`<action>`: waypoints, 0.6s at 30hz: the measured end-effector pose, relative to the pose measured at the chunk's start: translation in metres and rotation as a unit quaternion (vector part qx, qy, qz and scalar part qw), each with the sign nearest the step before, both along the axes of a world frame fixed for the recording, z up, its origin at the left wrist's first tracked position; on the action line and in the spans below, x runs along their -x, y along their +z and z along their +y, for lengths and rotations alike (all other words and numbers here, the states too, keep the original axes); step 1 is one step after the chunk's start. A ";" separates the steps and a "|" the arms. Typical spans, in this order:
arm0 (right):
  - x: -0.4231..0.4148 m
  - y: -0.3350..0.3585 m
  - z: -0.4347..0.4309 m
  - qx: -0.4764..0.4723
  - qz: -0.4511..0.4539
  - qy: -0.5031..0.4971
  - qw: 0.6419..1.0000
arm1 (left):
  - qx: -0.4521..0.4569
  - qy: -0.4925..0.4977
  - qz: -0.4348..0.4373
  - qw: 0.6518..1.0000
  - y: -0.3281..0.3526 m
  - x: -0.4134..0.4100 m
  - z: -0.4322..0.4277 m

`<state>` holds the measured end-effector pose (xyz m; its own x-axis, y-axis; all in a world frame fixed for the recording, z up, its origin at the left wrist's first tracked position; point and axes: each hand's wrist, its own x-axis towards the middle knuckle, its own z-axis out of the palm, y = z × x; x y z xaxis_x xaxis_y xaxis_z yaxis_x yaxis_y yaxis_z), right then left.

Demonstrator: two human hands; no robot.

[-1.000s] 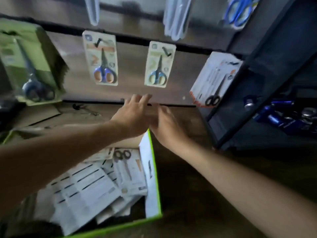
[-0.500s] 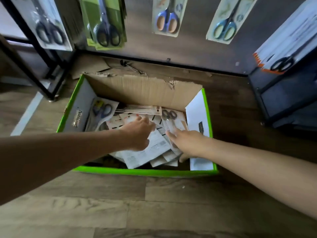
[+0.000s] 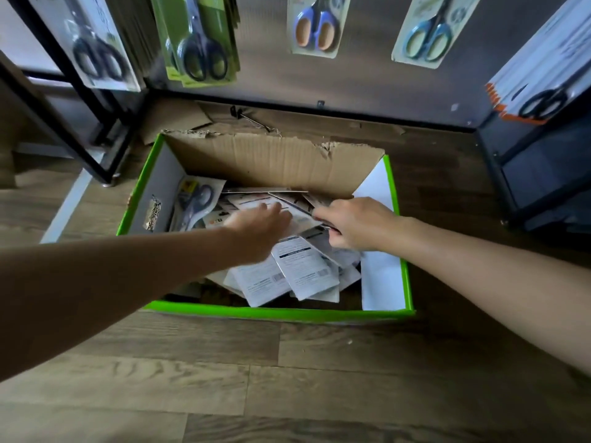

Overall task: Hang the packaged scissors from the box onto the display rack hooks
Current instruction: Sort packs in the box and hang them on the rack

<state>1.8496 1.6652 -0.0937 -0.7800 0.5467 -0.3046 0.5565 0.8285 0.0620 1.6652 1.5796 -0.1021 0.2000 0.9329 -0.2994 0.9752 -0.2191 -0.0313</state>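
In the green-rimmed cardboard box (image 3: 265,312) at centre frame, a pack of scissors (image 3: 300,218) is pinched at its edge by the curled fingers of the right hand (image 3: 358,225). The blurred left hand (image 3: 256,228) is spread, fingers straight, over the pile (image 3: 300,270). Picking is judged in hand. Next, the pack must be lifted clear toward the hung packs (image 3: 315,24) in the upper frame.

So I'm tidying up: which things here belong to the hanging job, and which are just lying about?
Job: green box, scissor packs in it, the pack the right hand grips, left hand, display rack.
Lying about: torn cardboard scrap, loose hook on the floor.
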 end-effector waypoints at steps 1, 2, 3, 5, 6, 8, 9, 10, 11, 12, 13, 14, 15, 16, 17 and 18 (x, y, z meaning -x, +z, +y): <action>0.004 0.001 0.001 -0.001 0.006 0.002 1.000 | -0.015 0.004 -0.010 1.000 0.007 0.009 0.005; 0.008 0.002 0.002 0.005 0.001 0.007 1.000 | -0.030 -0.002 -0.013 0.999 0.012 0.018 0.009; 0.012 0.000 0.002 0.012 -0.010 0.013 1.000 | -0.040 -0.016 -0.008 0.999 0.017 0.027 0.011; 0.016 -0.001 0.002 0.009 -0.018 0.025 0.999 | -0.041 -0.030 0.002 0.999 0.021 0.036 0.010; 0.016 -0.002 0.002 0.002 -0.014 0.027 1.000 | -0.025 -0.034 0.006 0.999 0.019 0.036 0.005; 0.013 -0.004 0.002 -0.004 -0.030 0.046 0.998 | 0.020 -0.059 0.042 0.997 0.004 0.033 -0.008; 0.010 -0.008 0.001 -0.010 -0.060 0.070 0.996 | 0.045 -0.080 0.074 0.993 -0.006 0.030 -0.016; 0.008 -0.015 -0.001 -0.018 -0.099 0.094 0.991 | 0.069 -0.106 0.107 0.986 -0.015 0.027 -0.022; 0.005 -0.021 -0.005 -0.022 -0.129 0.105 0.986 | 0.092 -0.133 0.130 0.978 -0.021 0.026 -0.026; 0.003 -0.028 -0.008 -0.021 -0.145 0.102 0.984 | 0.109 -0.160 0.144 0.970 -0.026 0.026 -0.027; 0.001 -0.033 -0.011 -0.017 -0.147 0.091 0.985 | 0.122 -0.182 0.156 0.963 -0.028 0.026 -0.027; 0.000 -0.036 -0.011 -0.011 -0.141 0.079 0.987 | 0.127 -0.195 0.167 0.958 -0.028 0.024 -0.025; -0.001 -0.039 -0.010 -0.003 -0.131 0.071 0.989 | 0.123 -0.198 0.169 0.957 -0.028 0.022 -0.024; -0.002 -0.040 -0.009 0.009 -0.121 0.064 0.991 | 0.112 -0.203 0.164 0.959 -0.029 0.019 -0.022; -0.002 -0.040 -0.006 0.026 -0.114 0.058 0.991 | 0.099 -0.212 0.153 0.960 -0.030 0.016 -0.020; -0.003 -0.038 -0.002 0.048 -0.109 0.051 0.992 | 0.087 -0.223 0.138 0.961 -0.031 0.012 -0.018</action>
<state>1.8528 1.6627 -0.1317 -0.7396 0.4284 -0.5191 0.4509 0.8880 0.0903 1.6527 1.5619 -0.1334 0.4596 0.7038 -0.5417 0.7430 -0.6388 -0.1996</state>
